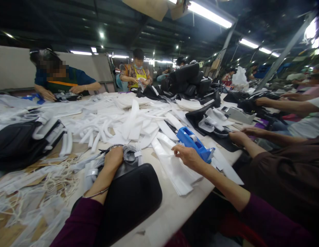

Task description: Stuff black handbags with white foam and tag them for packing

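A black bag (135,192) lies at the table's near edge, its smooth padded side facing up. My left hand (114,158) is closed over the bag's upper end, by a plastic-wrapped grey bundle (130,153); the fingertips are partly hidden. My right hand (187,156) reaches across a stack of thin white sheets (178,178), thumb and fingers pinched at the upper part of the stack. Just behind that hand stands a blue tape dispenser (194,142), with a roll visible in it.
White foam strips and tubes (133,120) cover the table's middle. Tangled cords and plastic wraps (56,178) spread at left, below another black bag (15,140). Black bags (185,79) pile at the back. A co-worker's hands (239,137) work close on the right; others sit across.
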A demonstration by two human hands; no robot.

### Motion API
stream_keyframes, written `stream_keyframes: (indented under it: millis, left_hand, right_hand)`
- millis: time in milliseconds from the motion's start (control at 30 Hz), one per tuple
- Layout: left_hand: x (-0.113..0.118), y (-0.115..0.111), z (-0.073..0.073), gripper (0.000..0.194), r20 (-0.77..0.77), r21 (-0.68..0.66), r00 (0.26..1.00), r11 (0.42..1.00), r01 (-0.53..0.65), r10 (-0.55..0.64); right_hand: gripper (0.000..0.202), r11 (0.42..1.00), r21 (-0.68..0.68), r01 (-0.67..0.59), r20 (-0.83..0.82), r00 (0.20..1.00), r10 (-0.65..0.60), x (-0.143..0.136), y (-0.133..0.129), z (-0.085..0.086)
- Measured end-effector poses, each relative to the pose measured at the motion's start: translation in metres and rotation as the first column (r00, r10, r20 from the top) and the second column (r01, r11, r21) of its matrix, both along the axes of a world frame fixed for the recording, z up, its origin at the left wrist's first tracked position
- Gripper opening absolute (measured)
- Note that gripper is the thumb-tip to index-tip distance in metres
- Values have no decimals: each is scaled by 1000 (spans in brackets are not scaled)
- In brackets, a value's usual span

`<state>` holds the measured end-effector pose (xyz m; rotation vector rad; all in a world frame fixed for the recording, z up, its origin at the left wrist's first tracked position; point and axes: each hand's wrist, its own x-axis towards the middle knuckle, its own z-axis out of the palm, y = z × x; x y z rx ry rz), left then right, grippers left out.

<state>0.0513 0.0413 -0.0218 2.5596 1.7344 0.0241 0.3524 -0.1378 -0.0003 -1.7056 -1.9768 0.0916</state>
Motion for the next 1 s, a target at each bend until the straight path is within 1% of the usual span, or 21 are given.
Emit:
stream_keyframes:
  millis: [67, 133, 200, 267, 333, 367, 400, 433, 467, 500, 533, 600, 633, 667, 700, 733, 767, 833, 900, 933, 1000]
  left_hand:
    - [0, 0, 0, 37, 1, 10, 1000, 1000, -2, 2]
    - [-1, 0, -1, 36, 3, 12, 1000, 1000, 4, -4]
    - [-1, 1, -1, 35, 3, 11, 1000, 1000, 7, -7]
    - [-1, 1, -1, 35, 1, 7, 1000, 1000, 6, -6]
    - [-1, 1, -1, 35, 0, 8, 1000, 1000, 6, -6]
    - [-1, 1, -1, 35, 1, 8, 1000, 1000, 7, -7]
    - [-1, 1, -1, 35, 1, 9, 1000, 1000, 10, -10]
    - [-1, 1, -1, 34, 2, 9, 1000, 1000, 10, -10]
    - [-1, 0, -1, 34, 3, 8, 1000, 1000, 8, -8]
    - [0, 0, -1, 34, 4, 8, 1000, 1000, 4, -5]
    - [0, 0, -1, 34, 8, 8, 1000, 1000, 1, -1]
    - [0, 0, -1, 35, 18, 7, 1000, 1000, -6, 6]
    - [0, 0, -1, 35, 25, 4, 1000, 1000, -10, 10]
    - [-1, 0, -1, 35, 32, 0, 999, 1000, -14, 14]
    - [-1, 0, -2, 34, 40, -5, 999, 1000, -19, 19]
    - [-1, 0, -2, 34, 48, -11, 999, 1000, -24, 25]
    - [-1, 1, -2, 33, 56, -18, 998, 999, -29, 30]
    - [-2, 1, -2, 32, 71, -32, 997, 999, -35, 38]
    - [-2, 1, -2, 31, 83, -47, 996, 998, -39, 43]
    - [-2, 1, -1, 31, 87, -56, 995, 998, -42, 47]
    - [-3, 2, -1, 28, 92, -78, 994, 996, -51, 58]
  right_hand:
    - [14, 999, -8, -52, -109, 993, 51, 1, 4, 2]
    - [15, 995, -49, -86, -169, 983, 76, 4, 7, 4]
    - [16, 991, -105, -88, -157, 985, 71, 8, 8, 6]
    - [20, 984, -152, -94, -90, 993, 80, 9, 8, 10]
    - [21, 980, -170, -100, -36, 995, 96, 8, 9, 14]
    - [20, 982, -163, -95, -36, 995, 90, 7, 9, 15]
    - [18, 984, -155, -86, -66, 995, 76, 6, 10, 15]
    - [16, 986, -148, -79, -137, 989, 58, 4, 11, 15]
    - [12, 986, -149, -80, -245, 969, 41, 2, 13, 14]
    - [8, 984, -155, -93, -376, 926, 29, -1, 14, 12]
    - [4, 980, -157, -120, -512, 859, 23, -4, 15, 10]
    - [6, 978, -115, -173, -733, 679, 34, -10, 16, 7]
    - [9, 981, -68, -182, -800, 598, 55, -13, 15, 6]
    - [11, 983, -18, -183, -837, 540, 85, -17, 14, 6]
    - [10, 982, 26, -185, -856, 503, 118, -20, 13, 8]
    - [11, 979, 57, -195, -864, 482, 146, -24, 11, 10]
    - [19, 973, 74, -217, -864, 473, 171, -27, 9, 12]
    - [41, 951, 75, -300, -858, 466, 215, -32, 5, 16]
    - [56, 932, 68, -356, -845, 477, 244, -37, 2, 18]
    - [59, 933, 68, -353, -831, 498, 249, -38, 2, 18]
    - [54, 955, 71, -289, -774, 588, 236, -41, 3, 19]
